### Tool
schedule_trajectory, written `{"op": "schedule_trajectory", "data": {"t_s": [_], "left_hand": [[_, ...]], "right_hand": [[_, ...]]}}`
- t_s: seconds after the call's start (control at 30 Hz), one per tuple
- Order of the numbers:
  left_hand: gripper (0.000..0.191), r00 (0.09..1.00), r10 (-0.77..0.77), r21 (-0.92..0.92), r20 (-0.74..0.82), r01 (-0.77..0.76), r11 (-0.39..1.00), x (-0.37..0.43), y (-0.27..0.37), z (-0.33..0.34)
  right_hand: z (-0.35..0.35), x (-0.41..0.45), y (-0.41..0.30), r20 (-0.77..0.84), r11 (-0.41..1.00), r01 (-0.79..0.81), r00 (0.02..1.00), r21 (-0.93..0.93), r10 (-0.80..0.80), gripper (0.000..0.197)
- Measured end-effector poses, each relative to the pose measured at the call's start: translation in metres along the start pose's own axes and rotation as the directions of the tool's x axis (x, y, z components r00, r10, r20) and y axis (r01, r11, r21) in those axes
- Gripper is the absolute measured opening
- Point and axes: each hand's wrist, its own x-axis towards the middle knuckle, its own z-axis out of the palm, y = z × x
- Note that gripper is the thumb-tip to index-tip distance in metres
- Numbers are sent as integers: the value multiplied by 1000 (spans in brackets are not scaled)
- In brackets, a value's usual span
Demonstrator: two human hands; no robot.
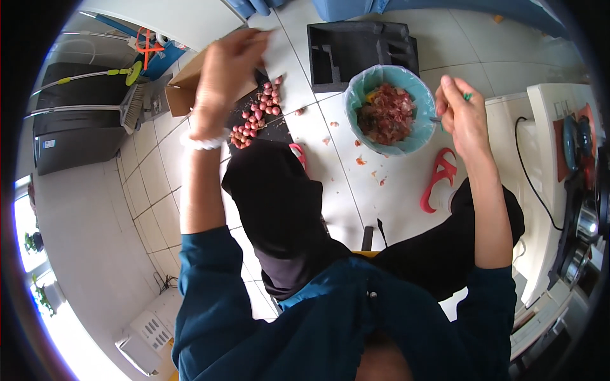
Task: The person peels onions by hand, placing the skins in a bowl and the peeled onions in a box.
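My left hand (233,62) is raised over the open cardboard box (183,90), blurred, and whether it holds something cannot be told. Below and right of it, small red shallots (252,123) lie on a black mat (279,128) on the floor. My right hand (460,109) is closed on a small knife with a green handle (467,96), its metal part pointing toward the bin. Beside that hand stands a round bin (352,119) with a light blue plastic liner, holding reddish shallot skins (388,114).
A black foam tray (319,57) lies behind the bin. Scattered skins (360,161) are on the tiles. Pink slippers (436,178) are near my feet. A broom (131,108) and mop (133,74) lean at the left; a white cabinet (538,143) stands right.
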Motion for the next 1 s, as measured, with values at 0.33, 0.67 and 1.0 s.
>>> {"op": "schedule_trajectory", "data": {"t_s": [0.33,0.67,1.0], "left_hand": [[24,937,-305,599,-168,343,723,100,-278,-85],[26,897,-431,712,98,240,661,138,-391,-63],[28,805,-591,-388,49,561,731,96,-265,-59]], "right_hand": [[13,6,22,10,962,-103,994,-253,109,25],[10,17,37,-63,939,-239,971,-248,230,21],[11,3,22,5,913,-207,975,-352,223,18]]}}
